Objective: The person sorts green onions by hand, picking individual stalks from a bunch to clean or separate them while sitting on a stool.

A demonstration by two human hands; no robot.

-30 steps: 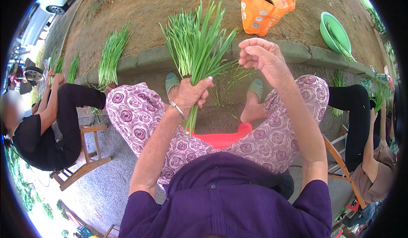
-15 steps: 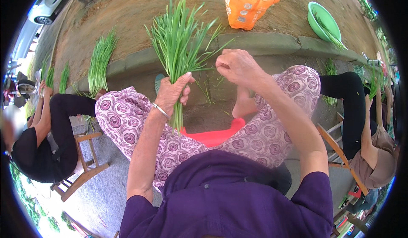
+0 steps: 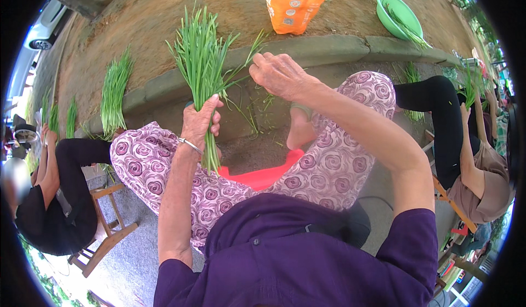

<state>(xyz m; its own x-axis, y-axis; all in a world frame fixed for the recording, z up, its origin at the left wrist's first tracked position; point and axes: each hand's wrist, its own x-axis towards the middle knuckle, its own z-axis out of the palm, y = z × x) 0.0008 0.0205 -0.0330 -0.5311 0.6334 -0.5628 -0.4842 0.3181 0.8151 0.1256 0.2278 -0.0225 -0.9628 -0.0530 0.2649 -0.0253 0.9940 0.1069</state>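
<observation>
My left hand (image 3: 201, 121), a silver bangle on its wrist, is closed around the lower stems of a thick bunch of chives (image 3: 198, 60). The long green blades fan upward, and the stem ends poke out below the fist. Just right of the bunch is my right hand (image 3: 280, 77), its fingers bent and pressed together. A few stray blades reach from the bunch to its fingertips. The back of the hand hides what is pinched there, if anything. Loose chive bits lie on the ground between my feet.
Beyond the stone kerb (image 3: 329, 49) stand an orange bag (image 3: 293, 5) and a green basin (image 3: 402, 13) with chives in it. Another chive bunch (image 3: 115, 93) is at the left. People sit close on both sides, by wooden chairs (image 3: 107, 225). A red stool (image 3: 260, 178) shows between my legs.
The whole view has shifted, so everything ahead appears farther left. My right elbow has swung outward, and the right hand is slightly higher beside the bunch. The left hand keeps its hold.
</observation>
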